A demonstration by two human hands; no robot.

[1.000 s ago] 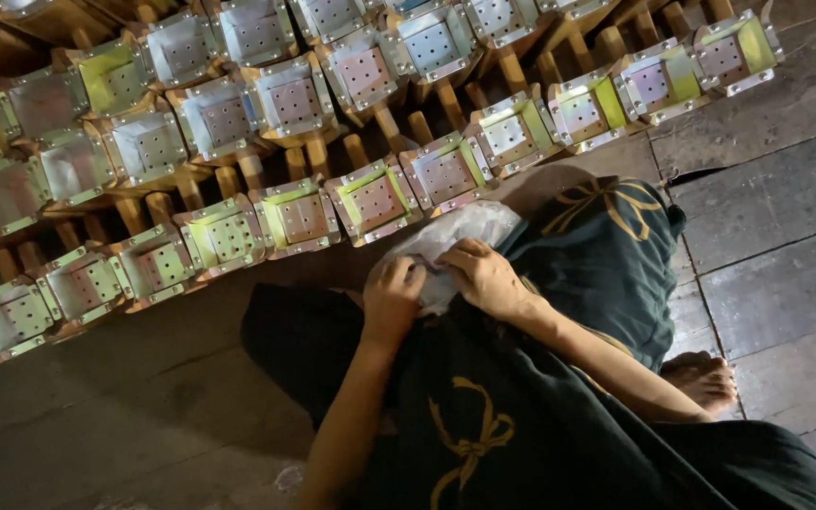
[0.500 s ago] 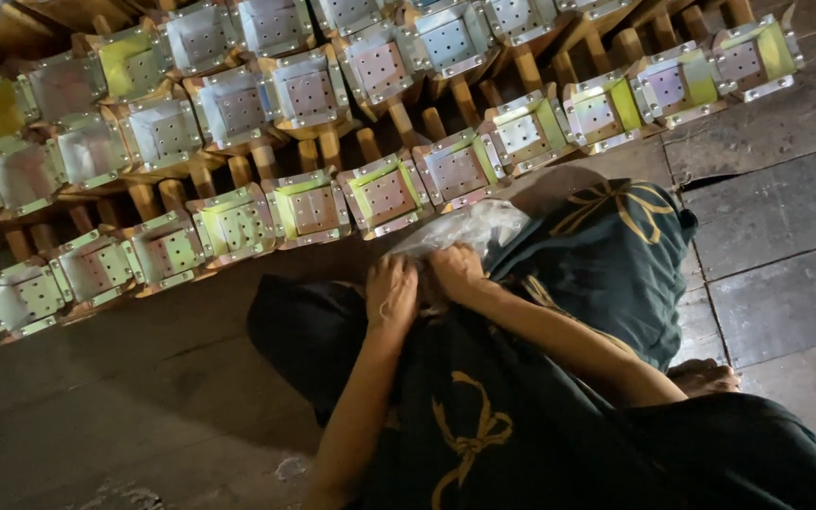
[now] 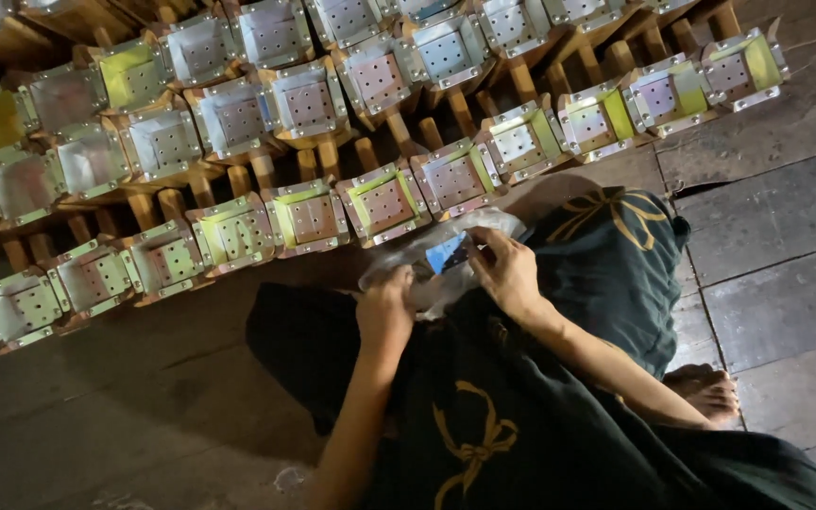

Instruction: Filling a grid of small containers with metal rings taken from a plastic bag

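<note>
1. Left hand (image 3: 384,316) closed on the near edge of a clear plastic bag (image 3: 441,260), fingers curled into the film; bag resting on the lap, over the dark cloth with gold bow prints (image 3: 484,425).
2. Right hand (image 3: 507,274) pinching the far side of the same bag, thumb and fingertips beside a small blue item (image 3: 448,253) showing through the plastic. Probably held from both sides to spread the mouth or work the contents out; judged only from the grip.
3. Bag sits just in front of the knees, close to the nearest row of square perforated metal cups on wooden pegs (image 3: 384,203), likely kept within easy reach of the hands.
4. Cups laid in slanting rows across the wooden floor (image 3: 776,274), open faces up toward the camera, some with yellow-green sides.
5. Bare foot (image 3: 710,392) tucked at the right, cross-legged seat on the planks.
6. Versus half a second ago: hands further apart, bag pulled wider, blue item now exposed; earlier both hands bunched together over crumpled plastic. View shifted slightly, rows of cups otherwise unchanged.
</note>
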